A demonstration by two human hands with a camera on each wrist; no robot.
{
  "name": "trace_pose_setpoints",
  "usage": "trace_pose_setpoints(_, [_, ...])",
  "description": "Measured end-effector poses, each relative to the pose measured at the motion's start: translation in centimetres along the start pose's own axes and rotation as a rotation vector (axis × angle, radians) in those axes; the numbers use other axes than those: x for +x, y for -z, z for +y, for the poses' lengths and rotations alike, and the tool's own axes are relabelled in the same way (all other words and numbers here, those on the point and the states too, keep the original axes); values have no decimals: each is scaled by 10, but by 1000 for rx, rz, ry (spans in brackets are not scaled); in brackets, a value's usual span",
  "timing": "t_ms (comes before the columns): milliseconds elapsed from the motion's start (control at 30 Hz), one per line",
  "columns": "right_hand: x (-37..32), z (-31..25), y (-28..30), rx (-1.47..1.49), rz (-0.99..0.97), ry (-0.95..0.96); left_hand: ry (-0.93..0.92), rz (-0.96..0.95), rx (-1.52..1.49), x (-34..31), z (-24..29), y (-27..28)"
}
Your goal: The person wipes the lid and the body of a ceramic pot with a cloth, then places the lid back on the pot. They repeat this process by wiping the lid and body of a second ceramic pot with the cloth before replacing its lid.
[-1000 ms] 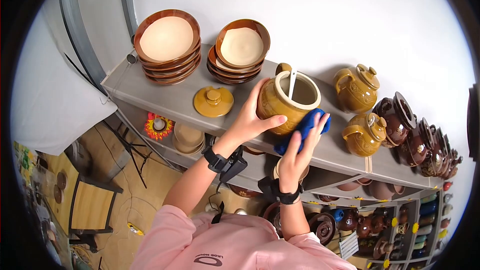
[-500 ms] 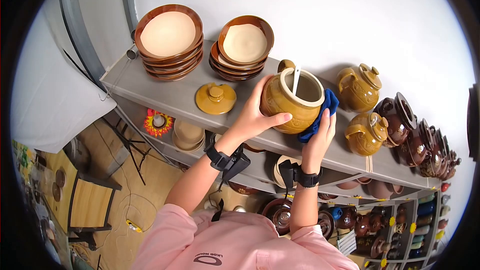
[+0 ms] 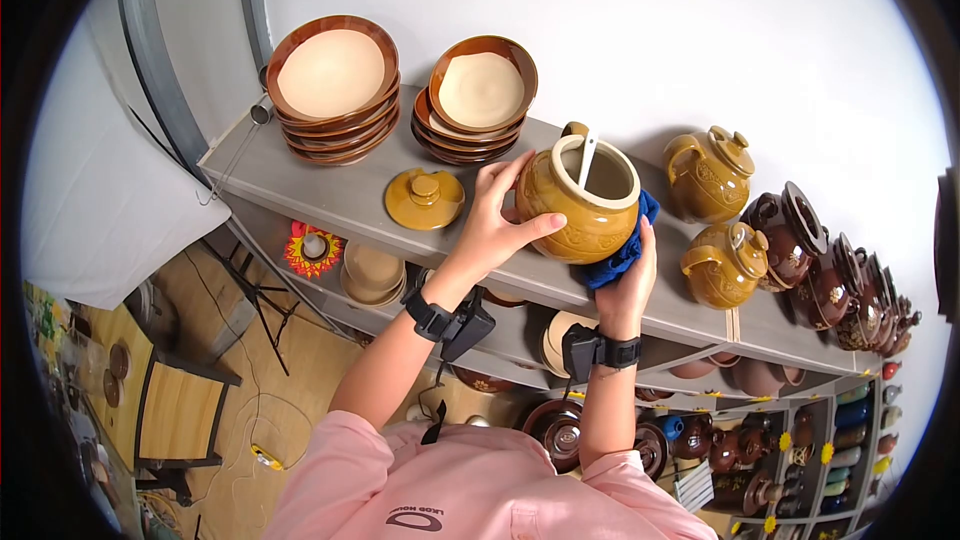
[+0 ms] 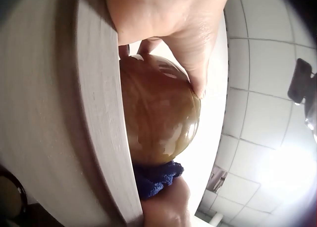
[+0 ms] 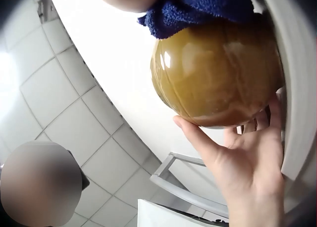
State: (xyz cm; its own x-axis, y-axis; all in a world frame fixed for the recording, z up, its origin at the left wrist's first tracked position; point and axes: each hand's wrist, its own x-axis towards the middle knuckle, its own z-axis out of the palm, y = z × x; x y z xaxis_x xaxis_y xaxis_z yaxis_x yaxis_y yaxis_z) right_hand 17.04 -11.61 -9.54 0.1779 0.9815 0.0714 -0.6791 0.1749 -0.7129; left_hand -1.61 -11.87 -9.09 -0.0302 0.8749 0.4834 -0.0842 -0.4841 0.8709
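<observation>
A glossy mustard-brown ceramic pot (image 3: 572,208) with a pale rim sits lidless near the shelf's front edge, tilted a little. My left hand (image 3: 497,218) holds its left side, thumb across the front and fingers spread round behind. Against its lower right side my right hand (image 3: 628,288) presses a bunched blue cloth (image 3: 618,262); in the left wrist view this cloth (image 4: 157,180) lies between hand and glaze. A white spoon handle (image 3: 587,158) sticks up from the pot's mouth. To the left lies a knobbed mustard lid (image 3: 424,202).
Two stacks of brown-rimmed bowls (image 3: 330,75) (image 3: 482,92) stand behind on the grey shelf (image 3: 320,195). Close on the right are two lidded mustard teapots (image 3: 708,172) (image 3: 725,268), then several dark brown pots (image 3: 822,295). Lower shelves hold more bowls (image 3: 373,272).
My right hand and the cloth have moved from the pot's front round to its right side, then slightly lower. My left hand keeps its hold, and the pot has shifted only slightly.
</observation>
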Motion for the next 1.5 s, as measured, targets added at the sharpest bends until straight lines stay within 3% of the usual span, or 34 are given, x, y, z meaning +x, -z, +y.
trace_pose_setpoints(200, [-15, -7, -19, -103, -11, 103, 1, 61, -240, -3, 1, -2])
trace_pose_setpoints(400, [-16, -2, -17, -201, -59, 227, 13, -16, -371, 1, 4, 0])
trace_pose_setpoints(500, [-18, 0, -16, -260, -61, 268, -103, 58, -89, 2, -3, 2])
trace_pose_setpoints(800, [-28, 4, -17, -573, -125, 448, -35, 45, -303, 3, 1, 2])
trace_pose_setpoints(967, [-30, 3, -20, -630, -122, 503, -82, 10, -210, 1, 1, 1])
trace_pose_setpoints(1267, [-32, 11, -24, -866, -131, 816, -109, -114, -187, 2, 1, -4])
trace_pose_setpoints(1367, [-35, 8, -30, -1032, -143, 961, -112, -108, -205, 2, 1, -5])
trace_pose_setpoints(1467, [-41, 8, -27, -1447, -302, 1248, -123, -104, -199, 5, -3, -3])
trace_pose_setpoints(1500, [-43, 11, -27, -1482, -314, 1250, -126, -105, -191, 5, -3, -2])
